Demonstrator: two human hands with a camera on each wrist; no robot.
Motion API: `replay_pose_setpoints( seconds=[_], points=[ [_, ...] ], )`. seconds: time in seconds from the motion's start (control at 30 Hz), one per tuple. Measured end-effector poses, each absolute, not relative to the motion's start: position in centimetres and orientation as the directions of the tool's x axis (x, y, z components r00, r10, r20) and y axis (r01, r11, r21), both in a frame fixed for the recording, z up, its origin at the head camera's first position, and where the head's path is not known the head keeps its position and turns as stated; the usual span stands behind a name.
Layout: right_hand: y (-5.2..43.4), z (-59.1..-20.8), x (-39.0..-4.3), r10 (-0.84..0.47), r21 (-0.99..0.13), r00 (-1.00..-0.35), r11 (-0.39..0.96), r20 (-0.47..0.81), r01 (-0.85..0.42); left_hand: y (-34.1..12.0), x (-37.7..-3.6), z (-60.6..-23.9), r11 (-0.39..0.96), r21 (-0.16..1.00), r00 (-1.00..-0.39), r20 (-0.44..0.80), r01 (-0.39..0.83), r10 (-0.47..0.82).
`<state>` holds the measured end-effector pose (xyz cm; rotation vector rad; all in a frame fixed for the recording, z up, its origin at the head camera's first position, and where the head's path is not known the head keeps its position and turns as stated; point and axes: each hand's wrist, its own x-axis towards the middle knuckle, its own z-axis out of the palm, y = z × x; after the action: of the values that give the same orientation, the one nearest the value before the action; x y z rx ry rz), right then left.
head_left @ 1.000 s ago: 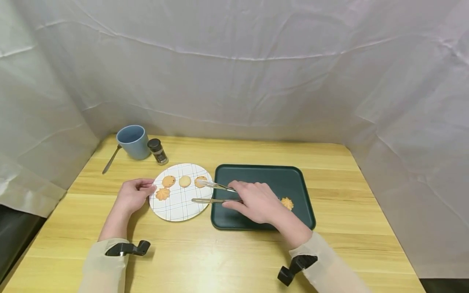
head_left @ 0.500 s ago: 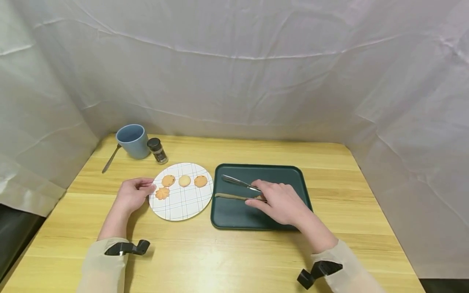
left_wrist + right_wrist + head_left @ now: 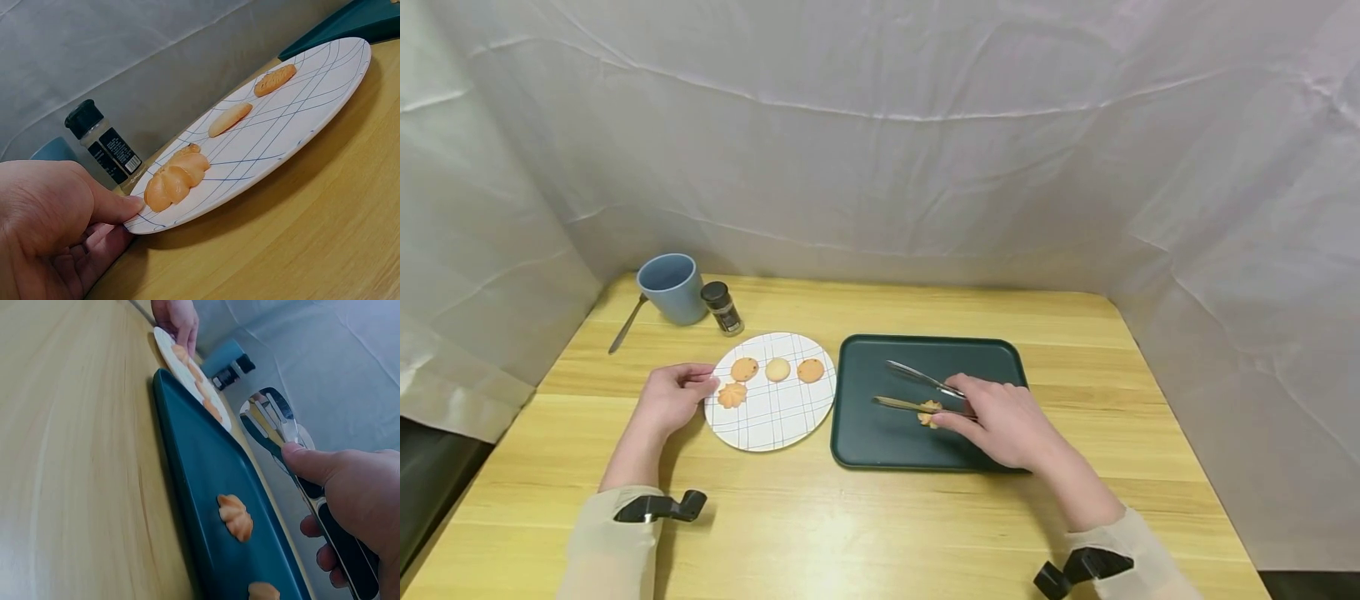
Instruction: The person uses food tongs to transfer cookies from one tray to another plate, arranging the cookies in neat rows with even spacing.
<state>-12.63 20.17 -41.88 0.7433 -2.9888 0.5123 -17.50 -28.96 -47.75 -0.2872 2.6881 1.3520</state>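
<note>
At the left rim of a white checked plate (image 3: 775, 421), my left hand (image 3: 672, 402) pinches the edge between thumb and fingers. Several cookies lie on the plate: a flower-shaped cookie (image 3: 732, 395) nearest the thumb, then a row of round ones such as the pale cookie (image 3: 777, 370). Above the dark green tray (image 3: 868, 442), my right hand (image 3: 1009, 423) holds metal tongs (image 3: 315, 503), their arms spread apart with nothing between the tips. One flower-shaped cookie (image 3: 235, 517) lies on the tray below the tongs. A second cookie (image 3: 264, 591) shows nearer the right wrist camera; the hand hides it from the head view.
A blue mug (image 3: 677, 296) stands at the back left, with a dark-handled utensil (image 3: 628, 325) beside it. Right of the mug is a black-capped spice jar (image 3: 723, 310). Grey cloth (image 3: 880, 167) hangs behind the wooden table (image 3: 820, 525).
My right hand has drawn the tongs rightward from over the plate to above the tray. The speckled cookie formerly under a tong tip lies uncovered on the plate. My left hand has stayed put.
</note>
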Motion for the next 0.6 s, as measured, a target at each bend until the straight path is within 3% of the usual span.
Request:
replay_pose_setpoints(
  seconds=[0.6],
  points=[
    [23.6,-43.3,-11.2,-0.396,-0.315,-0.918,0.867,0.032,-0.385,-29.0,-17.6,-47.8,0.588,0.773,-0.971,-0.201,-0.239,-0.131]
  ],
)
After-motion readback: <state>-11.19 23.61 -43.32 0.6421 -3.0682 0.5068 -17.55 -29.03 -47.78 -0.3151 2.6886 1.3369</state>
